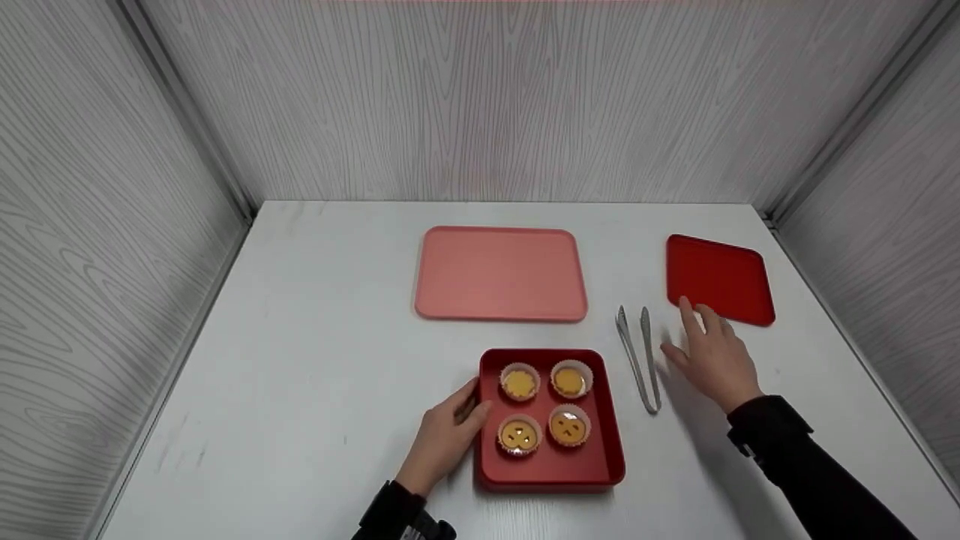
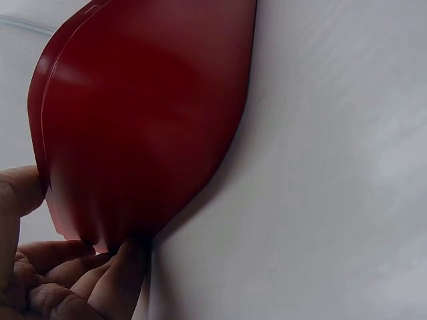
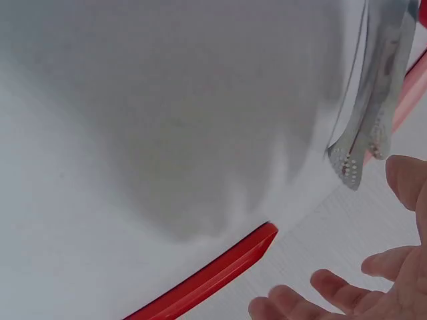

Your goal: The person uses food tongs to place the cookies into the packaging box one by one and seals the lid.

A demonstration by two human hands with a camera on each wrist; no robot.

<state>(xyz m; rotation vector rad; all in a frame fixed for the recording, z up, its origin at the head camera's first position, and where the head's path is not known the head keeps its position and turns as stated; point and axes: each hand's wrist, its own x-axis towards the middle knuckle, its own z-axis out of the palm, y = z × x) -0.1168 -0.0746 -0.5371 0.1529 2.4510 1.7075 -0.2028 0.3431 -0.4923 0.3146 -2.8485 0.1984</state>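
A red square box (image 1: 551, 471) holds several small tarts (image 1: 519, 384) in pale paper cups. My left hand (image 1: 442, 435) grips the left wall of this box, thumb at the rim and fingers along the outside. In the left wrist view, the fingers of that hand curl against the box (image 2: 147, 113), close to the table. Above the table, my right hand (image 1: 712, 360) hovers with spread fingers and nothing in it. Its fingertips come near the front edge of a flat red lid (image 1: 720, 277). Metal tongs (image 1: 649, 367) lie just left of it, also visible as the tongs (image 3: 380, 73) in the right wrist view.
A pink rectangular tray (image 1: 501, 274) lies behind the box on the white table (image 1: 300, 360). Grey wood-grain panels (image 1: 480, 105) stand at the back and both sides.
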